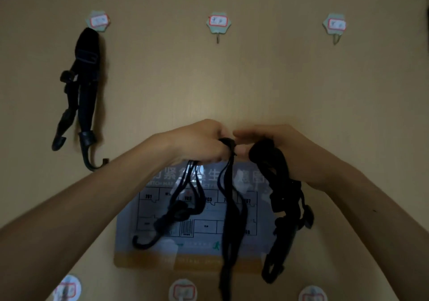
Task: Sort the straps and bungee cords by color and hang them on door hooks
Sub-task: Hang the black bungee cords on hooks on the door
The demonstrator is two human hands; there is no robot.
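I face a tan door with three labelled hooks in an upper row. Black straps and a bungee cord (83, 87) hang from the left hook (98, 21). The middle hook (218, 25) and the right hook (335, 28) are bare. My left hand (199, 142) grips a bunch of thin dark cords (185, 198) that dangle, one ending in a hook. My right hand (276, 142) holds a thick bundle of black straps (283, 198). A long dark strap (232, 207) hangs between the two hands, pinched where the fingers meet.
An evacuation map sign (197, 226) is fixed to the door behind the dangling cords. A lower row of three round labelled hooks, left (67, 288), middle (183, 290) and right (312, 295), sits along the bottom edge. The light is dim.
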